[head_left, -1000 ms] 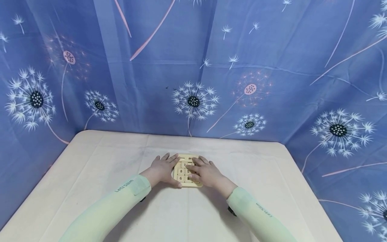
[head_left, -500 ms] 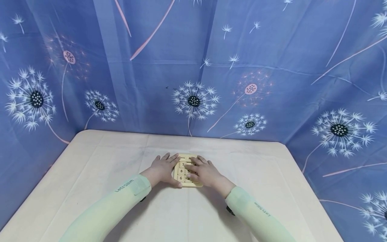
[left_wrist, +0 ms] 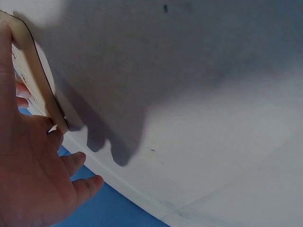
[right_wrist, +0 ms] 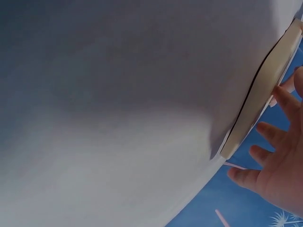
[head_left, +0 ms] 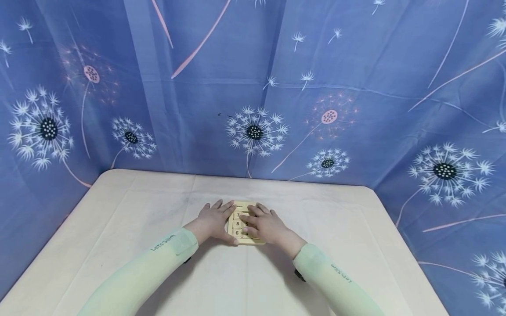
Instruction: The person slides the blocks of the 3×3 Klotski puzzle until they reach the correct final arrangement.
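Note:
A pale yellow number slide puzzle (head_left: 249, 241) lies on the table, its tiles 7, 8 and 6 showing in the left column. My left hand (head_left: 213, 223) holds its left side, thumb at the near corner and index finger at the far one. In the left wrist view, the puzzle's side edge (left_wrist: 41, 80) runs between thumb and index finger, with the other fingers spread. Over the right part of the puzzle lies my right hand (head_left: 270, 226), fingers extended, fingertips on the tiles; it hides the right column. The right wrist view shows these fingers (right_wrist: 272, 135) beside the puzzle's thick edge (right_wrist: 260, 97).
The puzzle sits near the middle of a table (head_left: 158, 272) with a cream cover. Blue curtains (head_left: 197, 118) printed with dandelions stand behind the table and along both sides. Pale green sleeves (head_left: 142, 267) cover both forearms.
My right hand has shifted slightly left across the puzzle. The 7 tile has slid left into line above the 8. My left hand has kept its place.

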The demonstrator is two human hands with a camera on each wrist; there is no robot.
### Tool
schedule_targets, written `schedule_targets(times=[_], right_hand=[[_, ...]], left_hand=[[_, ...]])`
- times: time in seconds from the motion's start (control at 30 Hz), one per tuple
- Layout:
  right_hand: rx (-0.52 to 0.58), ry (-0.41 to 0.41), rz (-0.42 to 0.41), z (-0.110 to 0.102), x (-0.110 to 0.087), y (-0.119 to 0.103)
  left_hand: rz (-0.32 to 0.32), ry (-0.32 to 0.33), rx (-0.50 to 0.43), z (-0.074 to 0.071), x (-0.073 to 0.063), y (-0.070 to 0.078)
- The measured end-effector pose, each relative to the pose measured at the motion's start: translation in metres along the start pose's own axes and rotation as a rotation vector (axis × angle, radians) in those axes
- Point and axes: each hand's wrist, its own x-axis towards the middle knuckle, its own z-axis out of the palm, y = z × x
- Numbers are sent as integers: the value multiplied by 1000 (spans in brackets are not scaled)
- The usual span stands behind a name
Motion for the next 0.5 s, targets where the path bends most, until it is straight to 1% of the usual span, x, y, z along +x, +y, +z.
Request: schedule_targets(times=[0.5], right_hand=[[15, 11, -5, -2, -1, -1]], left_hand=[[0, 2, -3, -3, -3, 2]])
